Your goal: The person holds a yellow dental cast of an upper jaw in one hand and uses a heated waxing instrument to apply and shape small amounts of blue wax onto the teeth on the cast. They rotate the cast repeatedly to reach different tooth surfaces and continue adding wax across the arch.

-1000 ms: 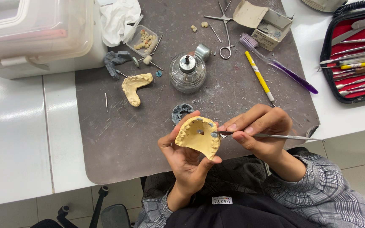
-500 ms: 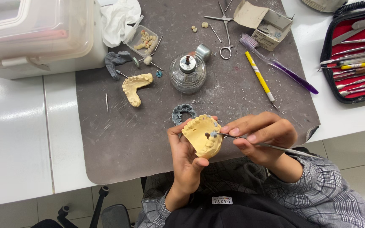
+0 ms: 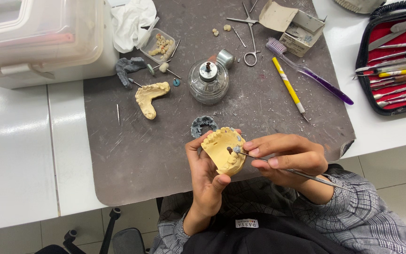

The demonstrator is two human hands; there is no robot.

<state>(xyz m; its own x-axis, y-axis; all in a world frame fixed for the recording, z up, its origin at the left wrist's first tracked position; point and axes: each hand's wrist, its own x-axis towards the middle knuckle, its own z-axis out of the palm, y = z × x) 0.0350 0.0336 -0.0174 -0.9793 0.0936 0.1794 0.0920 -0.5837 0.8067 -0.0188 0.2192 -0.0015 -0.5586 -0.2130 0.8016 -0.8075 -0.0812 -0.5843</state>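
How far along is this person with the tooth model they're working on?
Done: a second yellow cast lies set aside on the grey mat. In hand: the left hand grips the yellow jaw cast while the right hand touches a thin metal tool to it. How much carving is left can't be told.

A pale yellow, horseshoe-shaped plaster dental cast (image 3: 222, 150) is held up off the dark grey mat, near the mat's front edge, tilted so its toothed face looks up toward the camera. Small blue-grey lumps sit on its ridge, one by the upper right rim and one at the middle right. A thin, straight metal hand instrument (image 3: 291, 171) lies slanted from lower right to upper left, its fine tip touching the cast at the blue-grey lump.
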